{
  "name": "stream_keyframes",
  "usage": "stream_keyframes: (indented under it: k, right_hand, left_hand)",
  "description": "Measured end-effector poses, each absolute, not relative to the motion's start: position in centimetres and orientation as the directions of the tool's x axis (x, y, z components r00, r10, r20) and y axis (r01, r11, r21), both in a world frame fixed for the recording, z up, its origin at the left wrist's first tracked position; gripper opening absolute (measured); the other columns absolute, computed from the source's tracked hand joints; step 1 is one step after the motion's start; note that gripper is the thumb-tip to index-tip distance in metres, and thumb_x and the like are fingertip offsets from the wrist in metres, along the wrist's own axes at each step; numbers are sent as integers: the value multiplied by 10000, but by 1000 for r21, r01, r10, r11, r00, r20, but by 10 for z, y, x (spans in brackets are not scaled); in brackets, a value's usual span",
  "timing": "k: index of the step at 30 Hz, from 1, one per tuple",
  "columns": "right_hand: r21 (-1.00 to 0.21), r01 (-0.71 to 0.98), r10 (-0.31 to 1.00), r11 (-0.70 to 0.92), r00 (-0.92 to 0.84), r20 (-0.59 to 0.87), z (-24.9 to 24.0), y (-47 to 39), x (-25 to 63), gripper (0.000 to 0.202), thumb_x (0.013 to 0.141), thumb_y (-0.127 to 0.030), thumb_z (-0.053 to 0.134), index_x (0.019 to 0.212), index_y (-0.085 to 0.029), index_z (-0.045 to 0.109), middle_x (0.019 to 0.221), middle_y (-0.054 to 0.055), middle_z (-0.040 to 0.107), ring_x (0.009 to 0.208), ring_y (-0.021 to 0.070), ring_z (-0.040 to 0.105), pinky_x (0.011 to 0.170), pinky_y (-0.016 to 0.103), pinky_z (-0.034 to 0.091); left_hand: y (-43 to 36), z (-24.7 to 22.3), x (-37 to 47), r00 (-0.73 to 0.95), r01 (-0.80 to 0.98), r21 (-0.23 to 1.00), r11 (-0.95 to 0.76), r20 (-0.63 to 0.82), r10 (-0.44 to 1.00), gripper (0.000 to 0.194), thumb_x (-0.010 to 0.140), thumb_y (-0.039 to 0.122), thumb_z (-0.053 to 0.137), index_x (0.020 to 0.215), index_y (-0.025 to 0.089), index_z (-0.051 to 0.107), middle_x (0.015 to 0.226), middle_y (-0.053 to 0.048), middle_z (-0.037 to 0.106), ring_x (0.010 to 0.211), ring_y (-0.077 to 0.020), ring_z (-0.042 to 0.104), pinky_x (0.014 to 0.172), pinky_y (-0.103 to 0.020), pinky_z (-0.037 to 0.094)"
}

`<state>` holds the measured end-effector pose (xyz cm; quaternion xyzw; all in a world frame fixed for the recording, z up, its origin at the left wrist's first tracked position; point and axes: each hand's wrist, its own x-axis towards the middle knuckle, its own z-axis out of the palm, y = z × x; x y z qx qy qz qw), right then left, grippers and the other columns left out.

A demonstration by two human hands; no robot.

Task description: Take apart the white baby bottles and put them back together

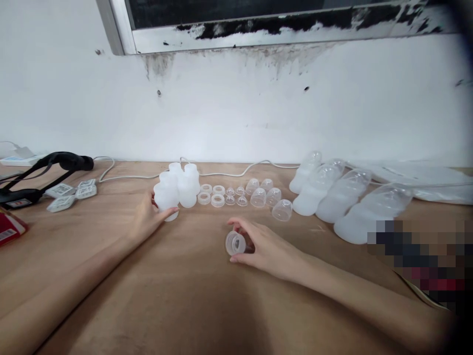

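Observation:
My left hand (150, 217) is wrapped round the nearest of several frosted white baby bottles (168, 195), which stand in a cluster on the table. My right hand (264, 246) grips a clear bottle collar (235, 243), apparently with a nipple inside, tilted with its open threaded end toward the left. Beyond it lie several loose collar rings (218, 200), several clear nipples (242, 200) and several clear dome caps (282, 210). To the right, several capped bottles (353, 212) stand in a row.
A black strap-like frame (55, 167) and several small white labelled packets (61, 197) lie at the left, near a red box (9, 227). A white cable (236, 173) runs along the wall, and a plastic bag (424, 180) lies at the back right.

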<state>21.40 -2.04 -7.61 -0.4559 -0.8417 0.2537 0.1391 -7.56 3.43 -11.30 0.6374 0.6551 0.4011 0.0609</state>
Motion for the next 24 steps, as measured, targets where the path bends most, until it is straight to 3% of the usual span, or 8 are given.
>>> stream_keyframes:
  k: [3, 6, 9, 11, 12, 16, 19, 24]
  right_hand:
    - [-507, 728, 859, 462, -509, 52, -76, -20, 213, 526, 645, -435, 593, 1065, -210, 369, 954, 34, 515, 699, 132, 501, 632, 273, 394]
    - [-422, 780, 880, 462, -463, 106, -79, -18, 214, 417, 670, -436, 571, 941, -172, 396, 839, 34, 522, 701, 156, 498, 590, 280, 388]
    - [-424, 742, 852, 520, -487, 191, -85, -14, 213, 355, 697, -391, 560, 935, -171, 414, 903, 44, 490, 752, 147, 492, 646, 284, 406]
    - [-455, 669, 805, 587, -541, 242, -90, -11, 210, 345, 709, -342, 561, 987, -185, 431, 999, 50, 445, 826, 135, 483, 731, 281, 408]
    - [-462, 637, 781, 618, -566, 263, -92, -10, 208, 341, 717, -301, 555, 1016, -191, 435, 1035, 53, 418, 862, 131, 474, 769, 278, 402]
    - [-441, 552, 698, 707, -646, 310, -94, -12, 204, 407, 714, -116, 482, 1111, -178, 420, 1083, 77, 363, 975, 141, 420, 851, 276, 373]
    - [-445, 501, 649, 742, -704, 289, -89, -16, 207, 437, 706, -72, 428, 1133, -168, 410, 1083, 81, 371, 970, 137, 415, 862, 270, 368]
    - [-453, 545, 684, 705, -690, 234, -82, -9, 209, 258, 772, -133, 378, 1013, -163, 466, 1000, 72, 421, 813, 120, 464, 756, 271, 406]
  left_hand:
    - [36, -115, -78, -167, 797, 574, -188, 509, 845, 681, 531, 514, 642, 1031, 123, 395, 896, -62, 505, 737, -170, 513, 567, -268, 431]
    - [20, -105, -71, -177, 858, 433, -276, 754, 632, 714, 528, 460, 668, 1077, 126, 359, 942, -77, 439, 780, -169, 467, 600, -277, 425]
    - [-5, -89, -48, 92, 852, 210, -479, 842, 532, 511, 637, 327, 622, 1045, 149, 372, 957, -78, 426, 836, -168, 452, 660, -280, 418]
    - [-19, -84, -25, 366, 753, 201, -627, 664, 652, 372, 719, 256, 538, 1045, 169, 383, 1017, -82, 426, 926, -172, 445, 747, -292, 411]
    - [-23, -83, -13, 478, 707, 245, -664, 526, 703, 418, 726, 276, 529, 1096, 175, 360, 1070, -91, 418, 964, -181, 437, 777, -305, 406]
    - [-18, -92, 22, 562, 613, 519, -595, 243, 791, 562, 702, 421, 554, 1158, 172, 339, 1032, -72, 504, 897, -184, 494, 739, -300, 414]
    - [-4, -97, 31, 567, 587, 582, -563, 201, 799, 409, 712, 408, 555, 1044, 184, 470, 918, -22, 559, 806, -154, 516, 670, -255, 397]
    - [10, -96, 32, 600, 625, 447, -640, 249, 760, 266, 713, 377, 564, 874, 166, 543, 860, -15, 571, 812, -158, 495, 701, -270, 367]
